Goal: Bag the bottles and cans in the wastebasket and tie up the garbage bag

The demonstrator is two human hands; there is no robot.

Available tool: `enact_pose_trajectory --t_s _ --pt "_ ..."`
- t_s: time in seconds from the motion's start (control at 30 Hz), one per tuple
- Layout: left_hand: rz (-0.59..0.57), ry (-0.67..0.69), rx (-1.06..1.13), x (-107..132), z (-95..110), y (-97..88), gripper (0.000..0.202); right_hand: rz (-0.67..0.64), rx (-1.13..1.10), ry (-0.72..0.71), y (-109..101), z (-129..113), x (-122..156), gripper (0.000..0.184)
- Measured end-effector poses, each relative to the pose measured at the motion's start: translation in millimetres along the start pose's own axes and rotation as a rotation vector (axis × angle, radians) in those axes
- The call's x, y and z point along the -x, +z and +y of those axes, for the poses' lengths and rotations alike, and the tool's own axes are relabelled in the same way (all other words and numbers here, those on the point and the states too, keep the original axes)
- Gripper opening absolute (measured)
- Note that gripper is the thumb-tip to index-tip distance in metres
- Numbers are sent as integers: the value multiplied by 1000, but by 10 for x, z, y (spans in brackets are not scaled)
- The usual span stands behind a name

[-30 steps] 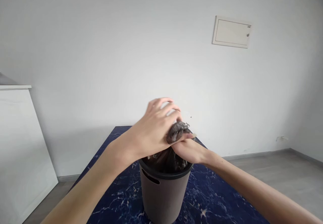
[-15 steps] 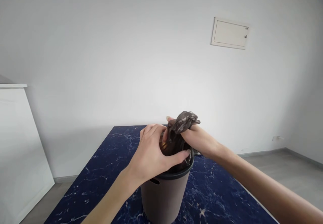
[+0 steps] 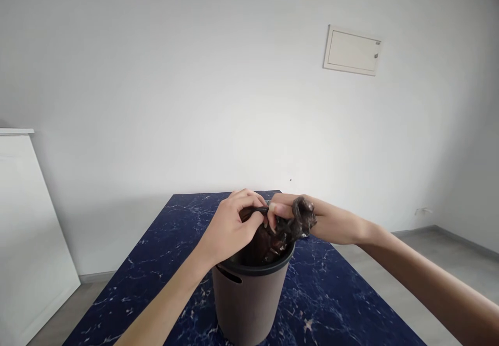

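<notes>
A grey-brown trash can (image 3: 249,304) with a dark rim and a handle slot stands upright on a blue marbled tabletop (image 3: 156,268). Inside it is a dark, thin plastic garbage bag (image 3: 268,244), its gathered top rising above the rim. My left hand (image 3: 236,226) is closed over the left side of the rim, thumb and fingers pinching a twisted strand of the bag. Close beside it, my right hand (image 3: 288,212) is closed on the bag's bunched neck, and a crumpled end hangs over that hand. What lies within the bag is hidden.
A pale wall (image 3: 175,102) rises behind the table, with a closed white panel door (image 3: 353,51) set high on the right. At the left stands a white cabinet (image 3: 31,221). Grey floor (image 3: 413,263) shows on the right.
My left thumb has come off the bag's near side and now pinches a strand with the fingers. My right hand has turned, and the bag's crumpled top has shifted right and lower.
</notes>
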State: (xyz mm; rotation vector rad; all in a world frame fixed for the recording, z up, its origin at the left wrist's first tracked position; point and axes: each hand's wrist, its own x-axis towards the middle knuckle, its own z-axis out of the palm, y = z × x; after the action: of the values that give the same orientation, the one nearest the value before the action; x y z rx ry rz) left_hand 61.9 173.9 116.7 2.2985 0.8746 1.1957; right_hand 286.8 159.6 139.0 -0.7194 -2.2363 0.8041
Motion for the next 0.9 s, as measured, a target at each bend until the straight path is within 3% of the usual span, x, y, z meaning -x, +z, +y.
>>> enact_pose_trajectory --t_s 0.1,0.2,0.27,0.37,0.47,0.57,0.63,0.73,0.8,0.9 --pt "-13 -132 34 5 -37 -36 22 10 151 -40 -19 94 66 27" --pt "-37 -243 66 22 -55 -62 21 136 269 -57 8 191 95 52" --pt "-43 -243 73 32 -51 -70 21 238 302 -40 49 247 87 56" --pt "-21 -199 28 47 -25 -63 21 333 392 -36 128 313 34 40" --pt "-16 -146 -47 77 -1 -47 18 395 585 -126 210 373 -47 31" --pt "-99 -117 -62 117 -8 -43 20 486 780 -284 282 444 -122 32" --pt "-145 -162 17 134 -37 -52 33 547 883 -393 318 491 -158 34" --pt "-80 -275 181 123 -100 -75 48 607 991 -499 361 545 -189 37" --pt "-76 -304 257 95 -137 -89 47 638 1038 -543 392 566 -199 35" --pt "-166 -300 345 51 -170 -105 41 690 1080 -569 437 577 -207 30"
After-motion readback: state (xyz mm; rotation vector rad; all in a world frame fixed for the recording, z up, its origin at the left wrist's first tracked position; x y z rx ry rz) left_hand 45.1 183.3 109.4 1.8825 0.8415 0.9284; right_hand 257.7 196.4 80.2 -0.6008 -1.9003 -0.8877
